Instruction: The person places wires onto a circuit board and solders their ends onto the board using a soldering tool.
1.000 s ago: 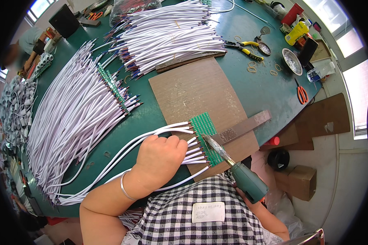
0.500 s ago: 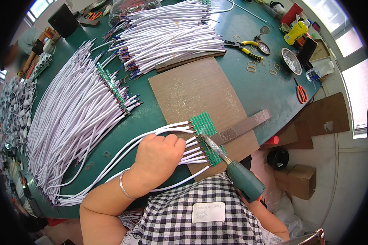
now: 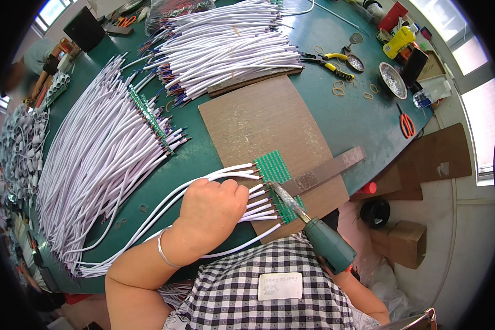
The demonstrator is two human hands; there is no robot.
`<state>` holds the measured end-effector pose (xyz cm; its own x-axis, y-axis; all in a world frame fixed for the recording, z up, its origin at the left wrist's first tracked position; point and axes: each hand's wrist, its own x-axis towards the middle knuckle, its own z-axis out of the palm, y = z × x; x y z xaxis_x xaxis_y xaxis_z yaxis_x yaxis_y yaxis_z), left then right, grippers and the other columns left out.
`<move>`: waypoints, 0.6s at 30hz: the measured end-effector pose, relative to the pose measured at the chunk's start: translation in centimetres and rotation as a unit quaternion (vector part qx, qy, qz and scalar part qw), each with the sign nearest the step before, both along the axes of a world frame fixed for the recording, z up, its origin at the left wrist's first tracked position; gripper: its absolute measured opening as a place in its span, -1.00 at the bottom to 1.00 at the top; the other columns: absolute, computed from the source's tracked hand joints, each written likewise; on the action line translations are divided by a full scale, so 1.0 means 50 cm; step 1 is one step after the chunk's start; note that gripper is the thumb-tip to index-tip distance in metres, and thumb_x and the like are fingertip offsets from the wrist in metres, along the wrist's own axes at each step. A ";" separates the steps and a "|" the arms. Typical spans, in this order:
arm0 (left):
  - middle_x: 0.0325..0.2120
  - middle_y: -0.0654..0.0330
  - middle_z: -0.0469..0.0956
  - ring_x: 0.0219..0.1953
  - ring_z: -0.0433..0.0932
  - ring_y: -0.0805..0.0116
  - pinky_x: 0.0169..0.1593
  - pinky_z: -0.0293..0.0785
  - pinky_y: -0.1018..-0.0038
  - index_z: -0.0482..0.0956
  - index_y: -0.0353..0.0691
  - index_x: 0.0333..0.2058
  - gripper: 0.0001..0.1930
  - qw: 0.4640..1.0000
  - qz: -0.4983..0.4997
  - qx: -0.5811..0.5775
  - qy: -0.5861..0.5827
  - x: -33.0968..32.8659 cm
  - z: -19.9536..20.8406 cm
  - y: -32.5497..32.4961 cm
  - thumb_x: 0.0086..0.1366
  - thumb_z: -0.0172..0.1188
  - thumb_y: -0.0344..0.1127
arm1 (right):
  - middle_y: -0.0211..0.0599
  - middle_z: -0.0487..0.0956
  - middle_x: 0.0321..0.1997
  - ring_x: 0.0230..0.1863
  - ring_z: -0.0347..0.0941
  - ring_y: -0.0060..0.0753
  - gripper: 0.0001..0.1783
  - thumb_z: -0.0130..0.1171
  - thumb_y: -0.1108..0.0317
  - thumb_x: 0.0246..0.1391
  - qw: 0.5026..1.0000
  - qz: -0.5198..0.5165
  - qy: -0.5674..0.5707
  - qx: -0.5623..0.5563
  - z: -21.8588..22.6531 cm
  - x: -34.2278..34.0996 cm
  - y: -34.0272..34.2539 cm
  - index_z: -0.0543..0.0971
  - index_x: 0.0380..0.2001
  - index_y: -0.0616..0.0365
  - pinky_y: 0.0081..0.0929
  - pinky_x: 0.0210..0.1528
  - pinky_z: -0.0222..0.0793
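Observation:
My left hand [image 3: 213,208] is closed over a white cable [image 3: 234,175], knuckles up, its fingertips hidden underneath. Several white cables run from below and beside it to the left edge of a green circuit board panel [image 3: 274,168] with rows of pads. My right hand [image 3: 342,276], mostly hidden behind the tool's handle, grips a soldering iron [image 3: 327,242] with a dark green handle. Its blackened tip rests on or just over the panel's left edge, near the wire ends. The panel lies on a brown board [image 3: 264,118], against a flat metal bar [image 3: 327,171].
Bundled white cables [image 3: 102,159] with attached green boards lie left; another cable stack [image 3: 225,49] lies at the back. Pliers [image 3: 335,70], a metal dish [image 3: 392,81], orange-handled scissors [image 3: 406,125] and a yellow bottle [image 3: 399,43] stand or lie at the right. Another person [image 3: 41,58] is at far left.

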<state>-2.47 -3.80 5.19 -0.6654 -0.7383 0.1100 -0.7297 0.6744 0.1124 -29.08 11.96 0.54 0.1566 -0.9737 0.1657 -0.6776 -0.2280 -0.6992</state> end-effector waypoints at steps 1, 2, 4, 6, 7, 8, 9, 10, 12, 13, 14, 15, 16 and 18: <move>-0.70 0.29 0.41 -0.66 0.49 0.36 -0.50 0.35 0.42 0.41 -0.09 -0.64 -0.89 1.000 0.002 -0.004 0.004 0.000 0.001 -0.001 0.00 0.13 -0.36 | -0.14 0.56 -0.15 -0.17 0.55 -0.17 -0.54 0.30 0.51 -0.26 1.000 -0.014 -0.007 -0.002 0.001 0.002 -0.001 0.54 -0.15 0.23 -0.45 -0.12 0.47; -0.70 0.29 0.42 -0.66 0.49 0.36 -0.50 0.35 0.42 0.41 -0.09 -0.64 -0.89 1.000 0.000 -0.004 0.005 0.000 0.002 -0.001 0.00 0.13 -0.36 | -0.14 0.56 -0.15 -0.17 0.55 -0.17 -0.54 0.30 0.51 -0.26 1.000 -0.013 -0.016 0.000 0.002 0.004 -0.002 0.54 -0.15 0.23 -0.45 -0.12 0.47; -0.70 0.29 0.42 -0.66 0.49 0.36 -0.51 0.35 0.42 0.41 -0.09 -0.64 -0.89 1.000 -0.001 -0.004 0.006 0.000 0.004 -0.002 0.00 0.14 -0.36 | -0.15 0.57 -0.17 -0.21 0.56 -0.20 -0.54 0.31 0.51 -0.27 1.000 -0.014 -0.015 0.007 0.004 0.004 -0.004 0.53 -0.15 0.25 -0.46 -0.16 0.48; -0.70 0.29 0.42 -0.66 0.49 0.36 -0.51 0.34 0.43 0.42 -0.09 -0.64 -0.89 1.000 -0.005 0.002 0.003 0.000 0.006 -0.003 0.01 0.14 -0.35 | -0.15 0.57 -0.17 -0.22 0.57 -0.19 -0.53 0.31 0.52 -0.27 1.000 -0.009 -0.019 0.007 0.005 0.002 -0.005 0.53 -0.16 0.26 -0.45 -0.17 0.49; -0.70 0.29 0.42 -0.66 0.49 0.36 -0.51 0.34 0.43 0.42 -0.09 -0.64 -0.89 1.000 -0.003 -0.001 0.004 0.000 0.006 -0.003 0.01 0.14 -0.35 | -0.15 0.57 -0.16 -0.23 0.57 -0.19 -0.53 0.31 0.53 -0.28 1.000 -0.006 0.003 0.003 0.005 0.000 -0.005 0.53 -0.16 0.27 -0.44 -0.17 0.49; -0.70 0.29 0.42 -0.66 0.50 0.36 -0.51 0.34 0.43 0.42 -0.09 -0.64 -0.89 1.000 -0.004 -0.001 0.001 0.000 0.007 -0.003 0.01 0.14 -0.35 | -0.15 0.57 -0.16 -0.23 0.57 -0.19 -0.53 0.31 0.53 -0.28 1.000 -0.007 -0.010 0.008 0.004 -0.001 -0.005 0.53 -0.16 0.27 -0.44 -0.17 0.49; -0.70 0.29 0.42 -0.66 0.50 0.36 -0.51 0.34 0.43 0.42 -0.09 -0.64 -0.89 1.000 -0.007 0.003 -0.003 0.000 0.007 -0.004 0.01 0.14 -0.34 | -0.17 0.57 -0.17 -0.22 0.57 -0.23 -0.54 0.32 0.53 -0.26 1.000 -0.001 -0.014 0.003 0.004 0.000 -0.005 0.52 -0.15 0.27 -0.45 -0.18 0.50; -0.70 0.29 0.42 -0.66 0.50 0.36 -0.51 0.34 0.43 0.42 -0.09 -0.64 -0.89 1.000 -0.005 0.000 -0.002 0.000 0.008 -0.004 0.01 0.14 -0.34 | -0.19 0.58 -0.17 -0.21 0.57 -0.28 -0.54 0.32 0.54 -0.23 1.000 -0.004 -0.015 -0.002 0.004 -0.003 -0.006 0.51 -0.14 0.26 -0.46 -0.19 0.51; -0.70 0.29 0.42 -0.66 0.50 0.36 -0.51 0.34 0.43 0.42 -0.09 -0.64 -0.88 1.000 -0.010 0.006 -0.007 0.000 0.008 -0.005 0.01 0.14 -0.34 | -0.19 0.58 -0.16 -0.23 0.57 -0.33 -0.56 0.30 0.55 -0.17 0.973 -0.072 -0.194 0.099 0.007 0.010 0.002 0.50 -0.12 0.27 -0.47 -0.20 0.52; -0.70 0.29 0.42 -0.66 0.50 0.36 -0.51 0.34 0.43 0.42 -0.09 -0.64 -0.88 1.000 -0.007 0.004 -0.007 0.000 0.009 -0.005 0.01 0.14 -0.34 | -0.20 0.58 -0.16 -0.23 0.57 -0.35 -0.57 0.29 0.56 -0.14 0.943 -0.105 -0.279 0.151 0.012 0.009 0.002 0.49 -0.11 0.27 -0.48 -0.20 0.53; -0.70 0.29 0.42 -0.66 0.50 0.36 -0.51 0.34 0.43 0.42 -0.09 -0.64 -0.88 1.000 -0.008 0.006 -0.004 0.000 0.009 -0.005 0.01 0.14 -0.34 | -0.20 0.58 -0.16 -0.24 0.57 -0.37 -0.58 0.28 0.56 -0.12 0.900 -0.145 -0.362 0.194 0.015 0.012 0.003 0.48 -0.10 0.27 -0.49 -0.21 0.53; -0.70 0.29 0.42 -0.66 0.50 0.36 -0.51 0.34 0.43 0.42 -0.09 -0.64 -0.88 1.000 -0.011 0.013 -0.004 0.000 0.009 -0.006 0.01 0.14 -0.34 | -0.19 0.58 -0.17 -0.26 0.57 -0.40 -0.59 0.25 0.60 -0.09 0.893 -0.125 -0.382 0.205 0.025 0.005 0.003 0.46 -0.09 0.29 -0.50 -0.23 0.55; -0.70 0.29 0.42 -0.66 0.50 0.36 -0.51 0.34 0.43 0.42 -0.09 -0.64 -0.88 1.000 -0.010 0.008 -0.002 0.000 0.009 -0.006 0.01 0.14 -0.34 | -0.17 0.58 -0.18 -0.28 0.56 -0.43 -0.59 0.22 0.65 -0.06 0.880 -0.115 -0.406 0.219 0.035 -0.002 0.003 0.45 -0.07 0.30 -0.51 -0.24 0.56; -0.71 0.29 0.41 -0.66 0.49 0.35 -0.51 0.33 0.42 0.41 -0.09 -0.64 -0.88 1.000 -0.009 0.007 -0.011 0.000 0.009 -0.006 0.01 0.15 -0.34 | -0.13 0.59 -0.20 -0.30 0.57 -0.39 -0.65 0.15 0.60 0.02 0.898 -0.090 -0.367 0.226 0.053 -0.014 0.001 0.45 -0.07 0.31 -0.50 -0.26 0.57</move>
<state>-2.49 -4.08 5.64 -0.6813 -0.7272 0.0840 -0.7195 0.6863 0.1062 -29.80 12.04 3.19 0.0008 -0.9661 -0.2581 0.0061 0.2581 -0.9661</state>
